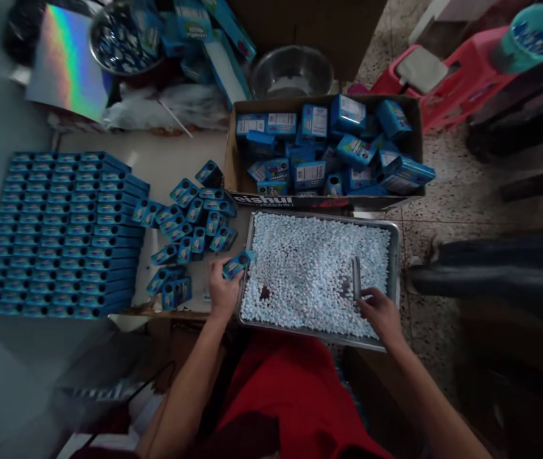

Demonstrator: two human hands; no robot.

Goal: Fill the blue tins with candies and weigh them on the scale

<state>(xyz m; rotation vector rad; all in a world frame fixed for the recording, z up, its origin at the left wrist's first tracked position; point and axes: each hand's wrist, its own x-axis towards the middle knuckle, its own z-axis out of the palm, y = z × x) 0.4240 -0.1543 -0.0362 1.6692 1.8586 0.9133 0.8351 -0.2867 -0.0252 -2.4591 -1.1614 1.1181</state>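
My left hand (223, 290) is closed around a small blue candy box (237, 264), held at the left rim of a metal tray (395, 255). Small pale candies (309, 274) cover most of the tray, with a few dark bare spots. My right hand (382, 313) grips a narrow metal scoop (356, 277) whose far end rests among the candies at the tray's right side. Several loose blue boxes (197, 239), with dark round holes in their faces, lie just left of the tray.
Rows of blue boxes (60, 236) are stacked at the far left. Behind the tray stands a cardboard carton (319, 203) full of blue packs. Farther back are metal bowls (293, 64). At the right, a pink stool (467, 73) holds a turquoise cup (536, 38); a person's leg (491, 268) is nearby.
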